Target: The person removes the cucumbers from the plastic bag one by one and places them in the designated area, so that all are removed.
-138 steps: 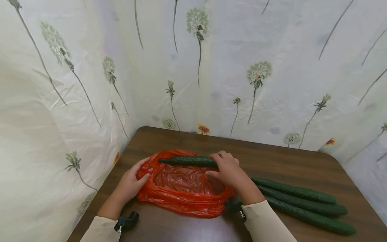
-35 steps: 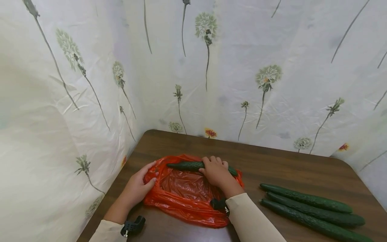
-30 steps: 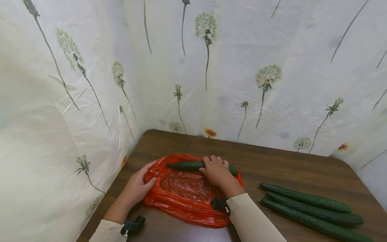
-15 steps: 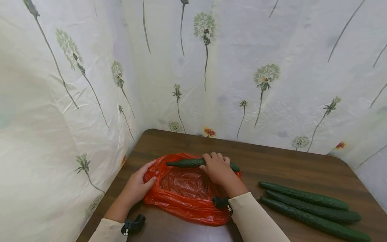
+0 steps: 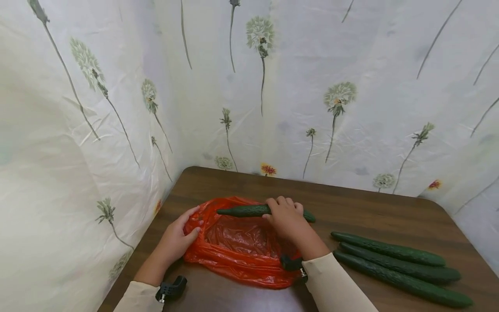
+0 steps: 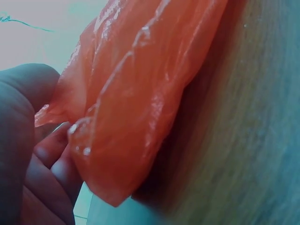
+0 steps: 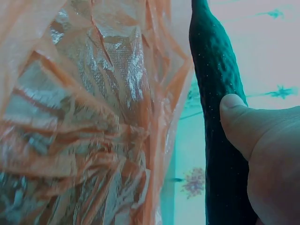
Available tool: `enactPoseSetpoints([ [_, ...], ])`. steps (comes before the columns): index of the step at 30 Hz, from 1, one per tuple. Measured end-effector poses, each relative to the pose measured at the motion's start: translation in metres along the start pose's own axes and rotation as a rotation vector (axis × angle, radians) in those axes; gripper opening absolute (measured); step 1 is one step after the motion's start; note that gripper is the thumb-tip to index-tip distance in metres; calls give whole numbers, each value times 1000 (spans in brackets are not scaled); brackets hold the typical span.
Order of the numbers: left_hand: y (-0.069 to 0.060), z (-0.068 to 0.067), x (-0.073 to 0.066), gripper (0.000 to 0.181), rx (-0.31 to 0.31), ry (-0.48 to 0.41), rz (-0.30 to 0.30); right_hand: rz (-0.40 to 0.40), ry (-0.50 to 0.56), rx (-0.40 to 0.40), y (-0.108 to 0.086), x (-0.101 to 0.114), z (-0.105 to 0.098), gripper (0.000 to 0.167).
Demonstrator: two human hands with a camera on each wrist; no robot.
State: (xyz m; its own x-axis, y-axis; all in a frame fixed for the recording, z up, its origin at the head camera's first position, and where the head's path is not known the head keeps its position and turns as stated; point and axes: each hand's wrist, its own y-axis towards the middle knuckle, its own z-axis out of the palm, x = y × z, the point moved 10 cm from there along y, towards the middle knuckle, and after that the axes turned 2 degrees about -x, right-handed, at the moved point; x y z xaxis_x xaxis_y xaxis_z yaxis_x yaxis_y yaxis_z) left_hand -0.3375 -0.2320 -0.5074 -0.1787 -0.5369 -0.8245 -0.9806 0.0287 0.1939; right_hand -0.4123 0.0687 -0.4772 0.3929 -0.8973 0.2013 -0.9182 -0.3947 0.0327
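Note:
An orange-red plastic bag lies on the table with its mouth spread wide. My left hand pinches the bag's left rim between thumb and fingers; the left wrist view shows the bunched film beside the thumb. A dark green cucumber is held by my right hand around its right half, along the far rim of the bag. Its right end sticks out past the hand. In the right wrist view my thumb presses along the bumpy cucumber, to one side of the bag.
A row of 3 cucumbers lies to the right of the bag on the brown wooden table. Behind and to the left hangs a pale curtain printed with dandelions. Black wrist cameras sit on both wrists.
My right hand has shifted from the cucumber's right end towards its middle since the oldest frame. Lately it has moved the cucumber slightly right. The left hand stays on the bag's rim.

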Motion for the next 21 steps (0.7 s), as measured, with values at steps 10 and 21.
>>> enactPoseSetpoints([
  [10,-1,0,1,62,3,2,-14,40,3,-2,-23,-15,-6,53],
  [21,-2,1,0,62,15,-14,-25,71,23,-27,-48,-38,-10,50],
])
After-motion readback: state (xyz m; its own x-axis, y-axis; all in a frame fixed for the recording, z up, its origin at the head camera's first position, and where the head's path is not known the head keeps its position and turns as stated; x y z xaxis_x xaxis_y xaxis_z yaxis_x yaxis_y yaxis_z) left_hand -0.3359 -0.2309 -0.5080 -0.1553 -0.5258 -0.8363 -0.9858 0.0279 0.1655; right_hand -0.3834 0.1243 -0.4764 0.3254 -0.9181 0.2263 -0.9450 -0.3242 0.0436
